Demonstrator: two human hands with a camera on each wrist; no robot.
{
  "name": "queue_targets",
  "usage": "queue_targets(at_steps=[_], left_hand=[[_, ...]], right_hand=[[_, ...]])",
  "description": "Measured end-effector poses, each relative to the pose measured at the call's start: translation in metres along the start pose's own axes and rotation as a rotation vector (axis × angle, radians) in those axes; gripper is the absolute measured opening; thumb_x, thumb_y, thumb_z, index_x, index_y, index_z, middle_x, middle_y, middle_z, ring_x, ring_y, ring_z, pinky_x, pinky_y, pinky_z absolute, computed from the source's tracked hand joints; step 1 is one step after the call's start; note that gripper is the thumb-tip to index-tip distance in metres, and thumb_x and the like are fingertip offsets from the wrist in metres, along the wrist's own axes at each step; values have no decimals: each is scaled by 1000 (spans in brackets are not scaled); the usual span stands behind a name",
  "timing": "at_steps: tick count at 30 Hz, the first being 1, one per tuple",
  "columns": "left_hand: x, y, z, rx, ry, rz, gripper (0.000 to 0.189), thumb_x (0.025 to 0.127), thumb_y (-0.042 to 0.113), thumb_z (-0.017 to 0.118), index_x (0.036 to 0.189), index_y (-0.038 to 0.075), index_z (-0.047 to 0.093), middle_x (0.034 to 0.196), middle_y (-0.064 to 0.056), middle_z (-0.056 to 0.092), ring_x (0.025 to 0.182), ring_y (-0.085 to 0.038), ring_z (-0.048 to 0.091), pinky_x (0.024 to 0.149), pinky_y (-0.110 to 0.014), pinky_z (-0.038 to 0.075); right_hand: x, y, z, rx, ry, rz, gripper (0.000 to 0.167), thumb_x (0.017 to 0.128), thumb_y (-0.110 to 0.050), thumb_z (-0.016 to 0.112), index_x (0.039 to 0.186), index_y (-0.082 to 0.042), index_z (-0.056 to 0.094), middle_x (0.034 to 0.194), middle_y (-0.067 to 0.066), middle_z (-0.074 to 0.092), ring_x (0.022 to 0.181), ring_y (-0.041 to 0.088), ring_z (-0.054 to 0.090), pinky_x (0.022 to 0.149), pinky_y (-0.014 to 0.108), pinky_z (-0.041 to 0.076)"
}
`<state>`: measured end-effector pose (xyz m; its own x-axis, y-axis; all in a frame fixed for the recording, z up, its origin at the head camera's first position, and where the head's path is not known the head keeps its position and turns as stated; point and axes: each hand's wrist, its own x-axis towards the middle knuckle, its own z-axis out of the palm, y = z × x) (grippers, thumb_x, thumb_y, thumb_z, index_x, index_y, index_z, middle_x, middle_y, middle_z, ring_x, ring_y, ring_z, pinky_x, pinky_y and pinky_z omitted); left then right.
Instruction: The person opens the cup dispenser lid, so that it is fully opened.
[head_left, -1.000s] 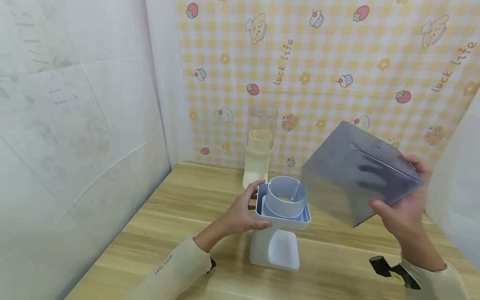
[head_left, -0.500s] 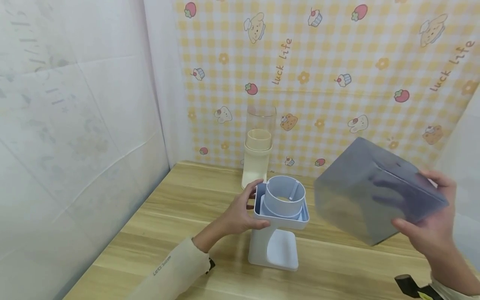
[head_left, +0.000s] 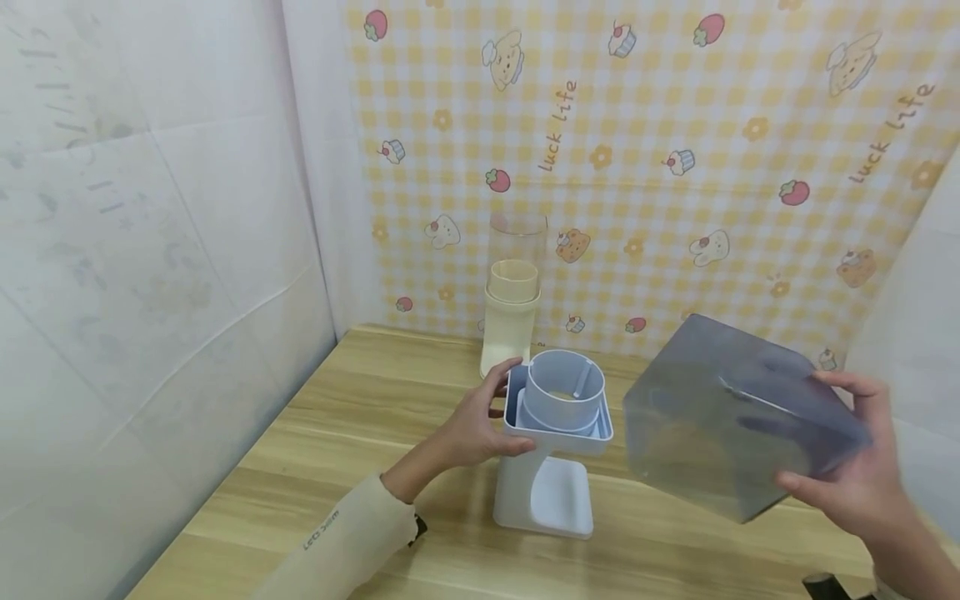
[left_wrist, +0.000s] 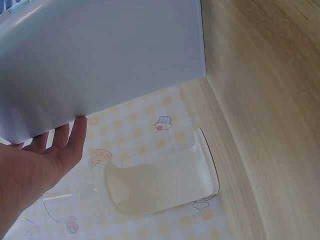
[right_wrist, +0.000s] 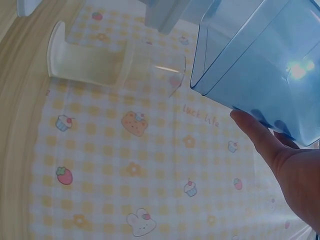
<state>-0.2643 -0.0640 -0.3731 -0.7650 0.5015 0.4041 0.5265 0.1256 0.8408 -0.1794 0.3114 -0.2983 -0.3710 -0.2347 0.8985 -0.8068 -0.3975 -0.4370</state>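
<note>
A pale blue dispenser stand (head_left: 517,496) rises from the table, with a square tray-like top and a round collar (head_left: 562,408) inside it. My left hand (head_left: 468,433) grips the left side of that top, thumb at the front edge and fingers at the back. In the left wrist view, its fingertips touch the underside edge of the stand (left_wrist: 110,55). To the right, my right hand (head_left: 862,467) holds a see-through bluish box-shaped container (head_left: 697,425), tilted and apart from the stand. In the right wrist view the container (right_wrist: 260,75) rests against my fingers.
Behind the stand is a cream dispenser (head_left: 506,333) with a clear cylinder (head_left: 519,237) on top. A checked curtain (head_left: 645,108) hangs along the back of the wooden table (head_left: 300,483), and white cloth (head_left: 187,208) covers the left side.
The right hand has carried the container away from the stand to the right and lower, then slightly back left over the last half second. The left hand keeps its grip on the stand.
</note>
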Motion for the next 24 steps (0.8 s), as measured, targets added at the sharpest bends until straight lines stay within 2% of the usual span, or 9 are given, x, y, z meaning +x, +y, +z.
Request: queue_targets(at_steps=[4,8,16,20,24], left_hand=[[0,-1,0,-4,0,-3,101,75,37,84,154,19,25,140,-8,50,123,-26,53,96,-41,50],[0,-2,0,-9,1,-2,101,76,36,84,155,18,25,141,-9,50,124,-26,53,96,-42,50],[1,-2,0,-6,3,6,101,76,35,84,155,17,24,142,-9,49,125,-26,52,96,-44,50],[1,-3,0,-8,3,8,101,76,35,84,155,17,24,142,-9,49,125,-27,52,96,-44,50],[2,-5,-2,-5,-1,9,103,76,36,84,156,17,23,142,-10,50,126,-28,51,96,-44,50]], right_hand=[[-6,2,-3,2,-20,23,89,64,26,78,135,18,25,132,22,50,121,26,55,94,24,50],[-16,3,-8,4,-17,79,93,59,30,76,136,17,25,134,22,49,118,24,58,91,24,52],[-37,6,-19,-120,-48,240,105,44,41,68,138,13,29,136,15,50,110,19,62,75,25,57],[-43,11,-20,-136,-88,264,106,43,41,67,138,14,28,135,14,51,109,18,62,74,25,57],[-46,13,-18,-223,-109,317,106,44,39,69,137,13,27,134,7,52,108,13,61,72,24,57]])
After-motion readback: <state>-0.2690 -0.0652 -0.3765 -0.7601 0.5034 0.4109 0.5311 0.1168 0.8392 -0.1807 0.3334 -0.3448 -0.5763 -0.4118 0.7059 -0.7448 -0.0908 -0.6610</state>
